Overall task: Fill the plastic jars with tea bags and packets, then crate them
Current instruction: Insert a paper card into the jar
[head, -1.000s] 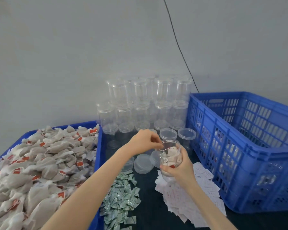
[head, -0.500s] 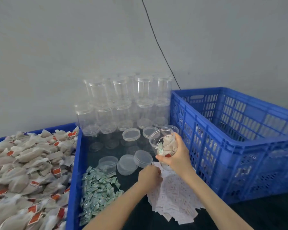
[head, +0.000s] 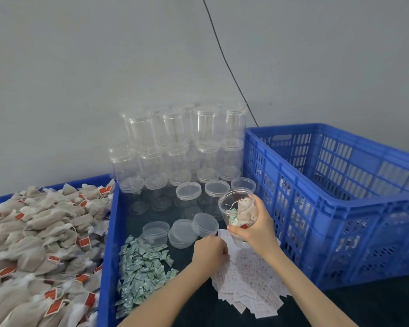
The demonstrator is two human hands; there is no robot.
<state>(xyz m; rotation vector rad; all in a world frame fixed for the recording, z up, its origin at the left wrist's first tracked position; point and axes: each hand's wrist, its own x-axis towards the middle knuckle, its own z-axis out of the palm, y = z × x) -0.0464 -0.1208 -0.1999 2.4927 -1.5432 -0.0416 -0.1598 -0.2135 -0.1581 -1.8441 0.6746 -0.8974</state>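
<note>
My right hand [head: 257, 228] grips a clear plastic jar [head: 237, 208], lidless and tilted toward me, with tea bags and a green packet inside. My left hand [head: 210, 251] pinches a white paper slip [head: 224, 234] lifted off the pile of white slips [head: 248, 284] just below the jar. A heap of small green packets [head: 143, 270] lies to the left of my left hand. A blue tray [head: 108, 244] at the left holds a mound of tea bags [head: 38, 244] with red tags. The big blue crate [head: 335, 204] stands at the right.
Stacked empty clear jars [head: 182, 147] with lids stand against the grey wall behind the work area. Loose lids [head: 187, 232] and short open jars lie on the dark tabletop in front of them. A black cable [head: 229, 72] runs down the wall behind the crate.
My left hand left the jar's mouth, dropped to the white slips and now pinches one, raised slightly. The jar in my right hand stays held and tilted.
</note>
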